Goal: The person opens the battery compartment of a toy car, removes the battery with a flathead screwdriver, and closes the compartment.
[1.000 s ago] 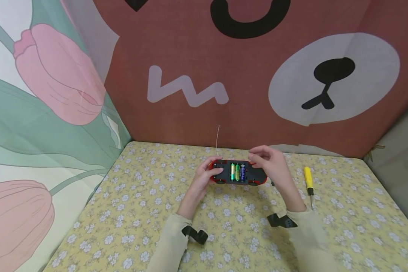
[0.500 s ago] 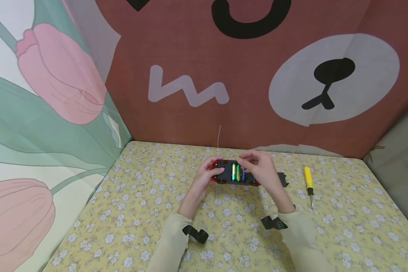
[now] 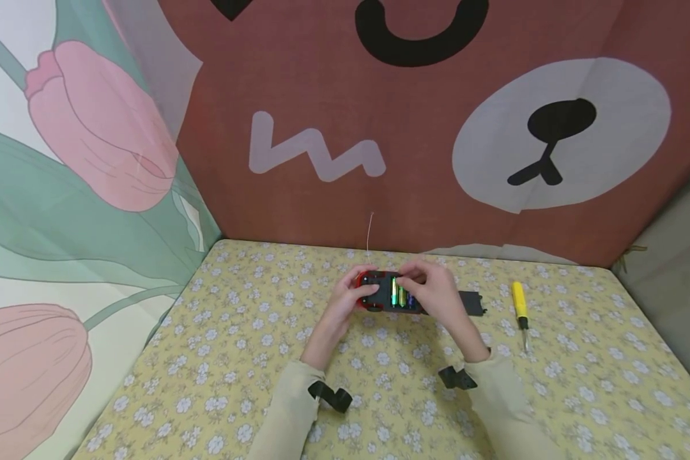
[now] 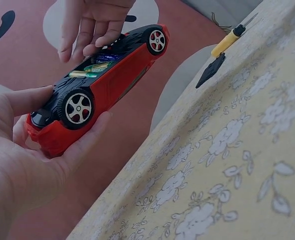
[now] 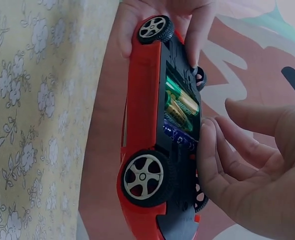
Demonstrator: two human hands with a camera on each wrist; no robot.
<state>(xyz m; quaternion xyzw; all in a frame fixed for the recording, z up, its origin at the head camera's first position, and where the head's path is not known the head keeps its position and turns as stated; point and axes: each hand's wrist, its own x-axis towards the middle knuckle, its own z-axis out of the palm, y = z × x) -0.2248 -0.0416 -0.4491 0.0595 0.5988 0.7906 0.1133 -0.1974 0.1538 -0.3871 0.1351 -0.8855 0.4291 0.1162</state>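
Note:
My left hand (image 3: 342, 297) grips one end of a red toy car (image 4: 112, 90), thumb on its black underside, which faces up. In the open battery compartment lie green-gold batteries (image 5: 177, 102) and a dark blue battery (image 5: 178, 135), side by side. Over the car's other half, my right hand (image 3: 437, 295) has its fingertips right at the compartment's edge. The right wrist view shows its fingers bent and the thumb standing apart, with nothing between them. A thin antenna wire (image 3: 369, 236) sticks out from the far side of the car.
A black battery cover (image 3: 473, 303) lies on the flowered tablecloth (image 3: 236, 358), just right of the car. Farther right is a screwdriver (image 3: 519, 303) with a yellow handle. A brown printed curtain (image 3: 322, 211) hangs behind the table.
My right hand has moved left along the car's underside to the battery compartment, bringing the battery cover on the table into view. My left hand and the car have stayed in place.

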